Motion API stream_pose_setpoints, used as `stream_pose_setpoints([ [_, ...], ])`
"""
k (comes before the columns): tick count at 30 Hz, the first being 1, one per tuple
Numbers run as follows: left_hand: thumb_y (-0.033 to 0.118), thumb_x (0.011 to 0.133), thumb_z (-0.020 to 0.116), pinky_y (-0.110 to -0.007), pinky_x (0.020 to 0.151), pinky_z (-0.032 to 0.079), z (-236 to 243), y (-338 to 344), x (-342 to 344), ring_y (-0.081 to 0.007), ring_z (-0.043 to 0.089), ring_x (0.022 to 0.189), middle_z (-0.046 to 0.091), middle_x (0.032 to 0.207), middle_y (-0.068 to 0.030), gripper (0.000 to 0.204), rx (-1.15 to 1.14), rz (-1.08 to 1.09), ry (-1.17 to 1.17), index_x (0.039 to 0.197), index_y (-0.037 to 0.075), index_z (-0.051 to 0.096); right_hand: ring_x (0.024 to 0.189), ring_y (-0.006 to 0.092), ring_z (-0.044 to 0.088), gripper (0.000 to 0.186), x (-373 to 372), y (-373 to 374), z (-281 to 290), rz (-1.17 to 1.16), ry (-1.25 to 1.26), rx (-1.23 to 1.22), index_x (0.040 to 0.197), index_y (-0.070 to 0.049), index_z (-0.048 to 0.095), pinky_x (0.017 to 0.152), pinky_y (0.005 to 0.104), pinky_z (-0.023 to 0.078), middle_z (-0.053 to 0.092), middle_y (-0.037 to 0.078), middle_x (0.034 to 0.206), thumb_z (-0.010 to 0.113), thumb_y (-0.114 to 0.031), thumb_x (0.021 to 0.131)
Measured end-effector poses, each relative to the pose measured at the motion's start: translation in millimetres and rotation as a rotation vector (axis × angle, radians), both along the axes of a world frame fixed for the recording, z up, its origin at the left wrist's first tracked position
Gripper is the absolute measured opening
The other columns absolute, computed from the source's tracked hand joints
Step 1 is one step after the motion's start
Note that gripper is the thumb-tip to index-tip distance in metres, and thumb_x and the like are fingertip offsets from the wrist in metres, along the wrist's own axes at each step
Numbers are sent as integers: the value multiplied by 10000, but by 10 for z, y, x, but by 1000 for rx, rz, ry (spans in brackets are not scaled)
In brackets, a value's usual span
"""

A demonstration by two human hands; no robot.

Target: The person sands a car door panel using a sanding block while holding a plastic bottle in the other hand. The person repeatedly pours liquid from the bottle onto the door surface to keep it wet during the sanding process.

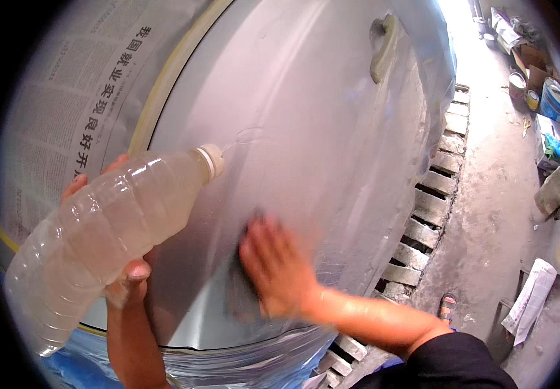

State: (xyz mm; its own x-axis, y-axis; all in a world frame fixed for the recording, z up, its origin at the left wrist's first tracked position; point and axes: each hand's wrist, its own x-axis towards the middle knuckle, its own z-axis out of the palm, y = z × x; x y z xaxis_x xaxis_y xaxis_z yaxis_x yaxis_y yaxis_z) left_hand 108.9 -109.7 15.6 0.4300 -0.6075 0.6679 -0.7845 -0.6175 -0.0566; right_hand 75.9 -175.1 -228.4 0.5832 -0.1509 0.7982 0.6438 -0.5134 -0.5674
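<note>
My left hand (133, 275) grips a large clear plastic bottle (108, 217) of cloudy liquid, tilted with its white cap (212, 161) toward the panel. A thin stream of liquid leaves the cap and lands on the grey car door panel (228, 91). My right hand (279, 262), smeared by motion, lies palm down on the wet panel below the cap. Under its fingers shows the edge of a dark thin sheet (236, 285) that looks like sandpaper; most of it is hidden. Farther up the panel is the door handle (384, 48).
Newspaper (85, 84) and yellow masking tape (170, 71) cover the area left of the panel. Plastic film (247, 366) hangs along its lower edge. To the right are a slatted floor drain (432, 204), a blue bucket (554, 100), cans, boxes and folded paper (532, 301).
</note>
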Motion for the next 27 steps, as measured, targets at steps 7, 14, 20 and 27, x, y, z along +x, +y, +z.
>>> stream_pose_setpoints([
  [7, 892, 652, 463, -407, 1006, 424, 76, -125, -13, -259, 567, 1100, 595, 1208, -146, 1134, 190, 30, -206, 1342, -3, 367, 1431, 418, 179, 829, 204, -235, 220, 85, -9, 147, 1418, 48, 332, 1170, 503, 105, 265, 262, 1508, 549, -437, 781],
  [14, 842, 673, 516, -440, 1037, 389, 62, 69, 58, -301, 516, 1165, 534, 1264, -189, 1111, -7, -2, -34, 1372, 3, 315, 1421, 451, 166, 881, 40, -106, -82, 87, -4, 43, 1424, 74, 286, 1163, 521, 97, 223, 299, 1505, 566, -504, 821],
  [20, 777, 678, 612, -472, 1065, 360, 6, 58, 59, -349, 454, 1241, 445, 1349, -241, 1129, -3, -133, 114, 1422, 18, 230, 1421, 448, 153, 830, 713, -792, 186, -55, -68, 231, 1439, 63, 252, 1157, 526, 120, 208, 297, 1507, 512, -502, 889],
  [27, 880, 708, 331, -465, 1029, 388, 71, 147, 64, -341, 484, 1194, 540, 1273, -158, 1065, 182, 51, -129, 1347, 30, 385, 1423, 467, 119, 967, 295, -350, -212, 50, 46, 99, 1452, 81, 191, 1151, 551, 118, 157, 311, 1518, 577, -545, 824],
])
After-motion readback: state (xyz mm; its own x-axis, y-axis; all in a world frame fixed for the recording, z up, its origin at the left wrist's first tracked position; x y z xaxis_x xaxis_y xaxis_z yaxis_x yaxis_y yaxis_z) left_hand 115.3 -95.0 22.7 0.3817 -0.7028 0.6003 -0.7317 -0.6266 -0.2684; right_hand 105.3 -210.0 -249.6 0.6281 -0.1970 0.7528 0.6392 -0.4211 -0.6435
